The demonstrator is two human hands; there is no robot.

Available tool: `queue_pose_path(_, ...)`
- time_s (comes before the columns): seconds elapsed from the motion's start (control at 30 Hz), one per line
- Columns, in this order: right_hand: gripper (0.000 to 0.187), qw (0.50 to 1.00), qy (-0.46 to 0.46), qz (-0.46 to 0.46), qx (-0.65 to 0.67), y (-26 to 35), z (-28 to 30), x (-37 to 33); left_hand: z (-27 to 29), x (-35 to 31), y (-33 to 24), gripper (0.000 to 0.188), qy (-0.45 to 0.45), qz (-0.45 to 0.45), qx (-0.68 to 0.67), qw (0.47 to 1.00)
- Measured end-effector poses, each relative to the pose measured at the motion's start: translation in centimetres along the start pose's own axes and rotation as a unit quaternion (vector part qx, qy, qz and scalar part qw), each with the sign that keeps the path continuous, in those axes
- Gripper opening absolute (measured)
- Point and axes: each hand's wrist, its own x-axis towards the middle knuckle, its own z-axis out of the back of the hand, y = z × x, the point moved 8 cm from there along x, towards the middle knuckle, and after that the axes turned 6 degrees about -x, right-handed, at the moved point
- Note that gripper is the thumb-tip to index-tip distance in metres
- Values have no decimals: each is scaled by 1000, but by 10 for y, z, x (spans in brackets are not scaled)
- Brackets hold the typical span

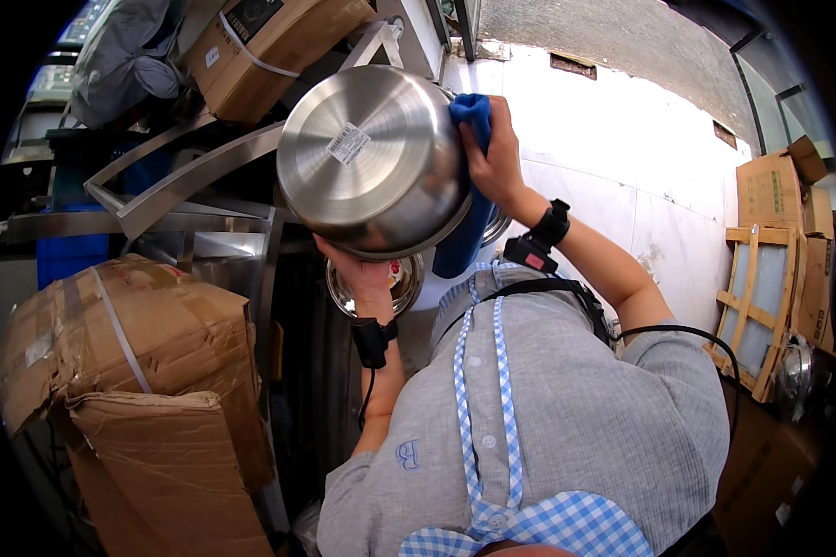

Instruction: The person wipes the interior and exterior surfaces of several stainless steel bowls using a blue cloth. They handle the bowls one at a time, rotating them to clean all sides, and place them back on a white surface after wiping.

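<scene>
A stainless steel pot (395, 200) is held up in front of me, tilted so that its round base faces me. A white printed sticker (348, 144) is stuck on that base. My left hand (360, 278) grips the pot from below at its near edge, its fingers partly hidden behind the metal. On the pot's right side, my right hand (498, 165) is closed on a blue cloth (469, 232), which lies against the pot and hangs down. Below the pot, next to my left wrist, a shiny round metal piece (413, 283) is partly hidden.
Large taped cardboard boxes (172, 343) stand at the left, beside a metal frame (195, 181). Another strapped box (274, 51) is at the upper left. A wooden crate (751, 306) and cartons line the right side. White floor tiles (613, 186) stretch between.
</scene>
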Motion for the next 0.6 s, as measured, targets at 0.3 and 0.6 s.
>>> queue_pose_path(0.3, 49, 960, 86, 262, -52, 82, -13, -12, 41, 8, -7, 49, 81, -56, 109, 989)
queue_pose_path(0.6, 18, 986, 75, -105, 104, -17, -6, 21, 21, -1, -49, 65, 110, -137, 253, 951)
